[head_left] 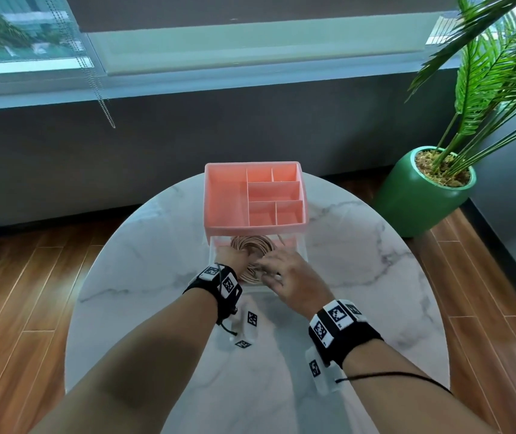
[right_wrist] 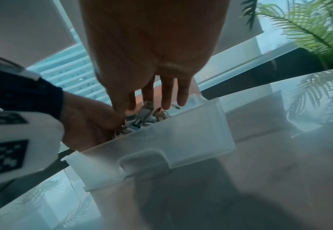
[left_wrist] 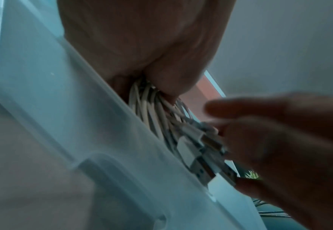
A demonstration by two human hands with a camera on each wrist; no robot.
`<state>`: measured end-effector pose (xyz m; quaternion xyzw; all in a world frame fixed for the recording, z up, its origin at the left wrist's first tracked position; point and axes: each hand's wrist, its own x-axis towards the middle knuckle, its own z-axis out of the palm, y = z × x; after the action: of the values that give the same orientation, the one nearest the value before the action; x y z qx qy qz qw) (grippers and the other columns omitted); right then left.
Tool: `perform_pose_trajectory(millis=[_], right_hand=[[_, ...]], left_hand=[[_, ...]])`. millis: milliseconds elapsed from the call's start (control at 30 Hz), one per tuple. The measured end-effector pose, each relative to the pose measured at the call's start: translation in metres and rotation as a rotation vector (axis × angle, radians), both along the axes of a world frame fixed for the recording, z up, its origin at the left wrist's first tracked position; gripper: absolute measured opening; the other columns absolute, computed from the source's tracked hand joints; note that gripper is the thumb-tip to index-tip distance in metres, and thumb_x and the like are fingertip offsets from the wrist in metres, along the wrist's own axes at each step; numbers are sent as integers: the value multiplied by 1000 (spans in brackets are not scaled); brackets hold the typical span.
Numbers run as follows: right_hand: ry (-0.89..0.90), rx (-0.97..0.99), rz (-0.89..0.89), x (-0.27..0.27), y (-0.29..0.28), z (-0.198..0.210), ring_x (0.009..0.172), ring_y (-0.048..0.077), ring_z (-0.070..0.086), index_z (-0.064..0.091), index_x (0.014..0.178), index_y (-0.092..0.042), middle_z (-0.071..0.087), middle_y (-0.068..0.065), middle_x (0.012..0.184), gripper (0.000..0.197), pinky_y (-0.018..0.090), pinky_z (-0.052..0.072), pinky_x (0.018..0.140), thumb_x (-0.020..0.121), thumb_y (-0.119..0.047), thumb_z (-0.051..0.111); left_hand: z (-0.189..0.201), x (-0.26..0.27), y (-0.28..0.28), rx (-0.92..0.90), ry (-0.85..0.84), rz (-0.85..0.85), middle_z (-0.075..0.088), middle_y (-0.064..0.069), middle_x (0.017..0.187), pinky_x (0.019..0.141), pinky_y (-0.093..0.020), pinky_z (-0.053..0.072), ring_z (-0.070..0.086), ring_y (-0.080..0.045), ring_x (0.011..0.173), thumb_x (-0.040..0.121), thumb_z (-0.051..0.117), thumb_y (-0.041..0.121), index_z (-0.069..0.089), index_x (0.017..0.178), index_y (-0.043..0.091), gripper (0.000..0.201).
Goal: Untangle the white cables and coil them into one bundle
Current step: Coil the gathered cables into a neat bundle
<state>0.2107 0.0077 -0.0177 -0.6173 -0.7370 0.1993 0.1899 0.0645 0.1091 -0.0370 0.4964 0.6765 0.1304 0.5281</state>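
Note:
A coil of white cables [head_left: 252, 245] lies in a clear drawer [head_left: 301, 249] pulled out of a pink organizer [head_left: 225, 195]. My left hand [head_left: 240, 254] reaches into the drawer and grips the coil on its left side. In the left wrist view its fingers [left_wrist: 169, 80] wrap round a thick bunch of cable strands [left_wrist: 151, 112], and several USB plugs [left_wrist: 202, 152] stick out below. My right hand [head_left: 266, 268] hovers over the coil's near side. Its straight fingers [right_wrist: 166, 99] reach down to the plug ends [right_wrist: 146, 116]; whether they pinch one is unclear.
The organizer stands at the far middle of a round marble table [head_left: 360, 245]. The drawer's frosted front wall [right_wrist: 171, 140] faces me. A green pot [head_left: 419, 195] with a palm stands on the wooden floor to the right. A wall with a window is behind.

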Motion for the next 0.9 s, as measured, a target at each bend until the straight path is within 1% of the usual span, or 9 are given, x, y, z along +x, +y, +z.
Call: perform_pose_trajectory(millis=[67,167,267,367,500,633,733,800,900], right_hand=[[23,-48,-1,-2,3,-3,114,19,54,66,124,-21,60,-5,128,32,37,47,100,96,-36,59],[57,-46,-15,-2,8,-1,111,19,58,70,121,-17,63,-2,125,28,32,46,99,95,-27,63],[60,-43,-17,-4,9,2,109,18,60,71,120,-14,65,1,123,28,18,40,95,93,-20,66],[77,-26,-32,-7,9,-2,108,17,60,72,118,-15,66,2,120,27,14,38,94,91,-15,68],[31,-5,-36,-11,14,-9,108,23,59,74,115,-14,67,5,116,26,32,47,100,89,-13,70],[1,-17,5,-10,16,-15,108,26,57,74,115,-18,65,2,119,24,42,48,97,92,-21,66],[22,-113,39,-2,14,-17,121,26,53,66,128,-22,58,0,135,36,46,43,104,98,-39,55],[-60,-191,68,8,11,-14,134,24,42,55,140,-27,48,-2,148,49,47,36,112,96,-48,55],[-205,-237,132,15,5,-10,141,25,31,39,150,-32,33,-5,158,64,50,32,115,93,-55,56]], left_hand=[[4,-2,0,-11,16,-3,70,-21,107,71,-44,61,70,-37,95,97,61,35,62,120,-6,47],[9,-6,-2,26,91,-53,67,-13,82,55,-35,59,67,-26,71,95,62,38,62,108,-5,45],[10,-15,-4,63,118,-99,66,-14,77,58,-38,60,66,-28,64,93,67,38,63,100,-7,45],[12,-25,-9,138,168,-161,71,-22,88,67,-39,60,70,-32,74,91,70,34,63,101,-10,45],[22,-35,-23,270,239,-258,69,-18,105,73,-34,51,66,-34,94,88,73,28,60,110,-2,39],[28,-50,-42,576,194,-412,68,-13,117,83,-24,43,64,-30,107,85,73,11,60,127,5,44],[18,-67,-46,680,185,-530,61,-10,129,96,-30,50,64,-27,108,85,77,19,62,129,9,48],[11,-75,-49,732,212,-604,57,-9,135,96,-34,52,63,-26,111,86,77,25,67,125,11,42],[8,-79,-56,824,289,-701,55,-9,139,99,-37,50,58,-27,121,88,74,35,69,123,13,42]])
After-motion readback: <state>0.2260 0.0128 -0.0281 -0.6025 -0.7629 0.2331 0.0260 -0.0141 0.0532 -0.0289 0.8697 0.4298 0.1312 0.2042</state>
